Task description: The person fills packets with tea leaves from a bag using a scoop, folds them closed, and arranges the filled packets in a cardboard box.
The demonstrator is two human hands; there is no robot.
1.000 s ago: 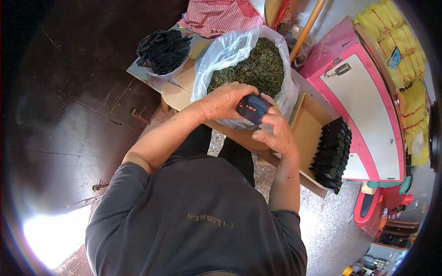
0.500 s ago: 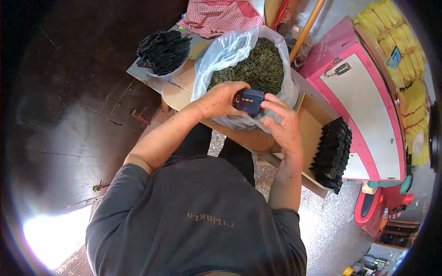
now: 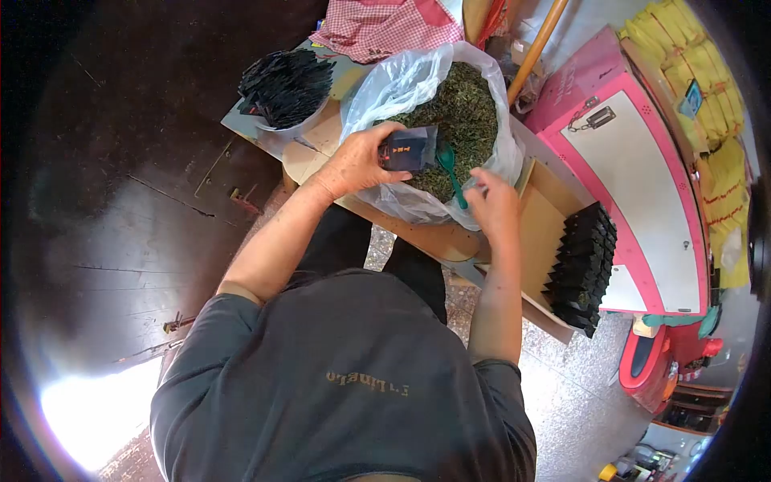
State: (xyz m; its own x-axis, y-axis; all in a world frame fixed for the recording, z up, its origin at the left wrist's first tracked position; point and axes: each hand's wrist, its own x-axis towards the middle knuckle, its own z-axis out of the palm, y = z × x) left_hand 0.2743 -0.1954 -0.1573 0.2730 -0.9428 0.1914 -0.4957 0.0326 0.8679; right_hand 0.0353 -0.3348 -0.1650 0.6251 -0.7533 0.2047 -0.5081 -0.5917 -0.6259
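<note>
My left hand is closed round a small dark tea pouch with orange lettering, held over the near part of a clear plastic bag. Dark green dried tea leaves fill the bag. A green spoon lies on the leaves, just right of the pouch. My right hand is beside the spoon's handle end, its thumb and index finger apart. I see nothing in its grasp, though its palm side is partly hidden.
A tub of stacked black pouches stands to the left. On the right, a cardboard box holds a row of black pouches. Beyond it stands a pink and white cabinet. A checked cloth lies behind the bag.
My left hand has moved left with the pouch, uncovering the green spoon. My right hand has come off the pouch and lowered slightly towards the spoon's handle.
</note>
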